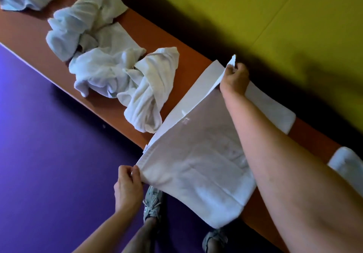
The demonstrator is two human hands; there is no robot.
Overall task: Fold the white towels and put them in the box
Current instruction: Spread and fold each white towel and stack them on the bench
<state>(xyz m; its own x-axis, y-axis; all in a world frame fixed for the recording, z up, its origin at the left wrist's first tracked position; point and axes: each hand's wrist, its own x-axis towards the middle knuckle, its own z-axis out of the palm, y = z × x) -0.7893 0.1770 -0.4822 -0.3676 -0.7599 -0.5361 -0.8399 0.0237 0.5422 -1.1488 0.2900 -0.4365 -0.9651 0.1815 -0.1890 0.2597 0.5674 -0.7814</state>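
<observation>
White towel (pixel 196 154) half-spread across the orange shelf (pixel 176 56), near end overhanging. I see left hand (pixel 128 186) pinching the near corner, right hand (pixel 234 77) pinching the far one. Mid-fold, I judge; next, carry that lifted edge across squarely. Crumpled towels (pixel 110 60) wait beside; no box visible.

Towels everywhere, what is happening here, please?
A person is folding a white towel on an orange counter. The left hand pinches its near corner and the right hand lifts the far corner. A pile of crumpled towels waits beside it. No box is in view.
</observation>
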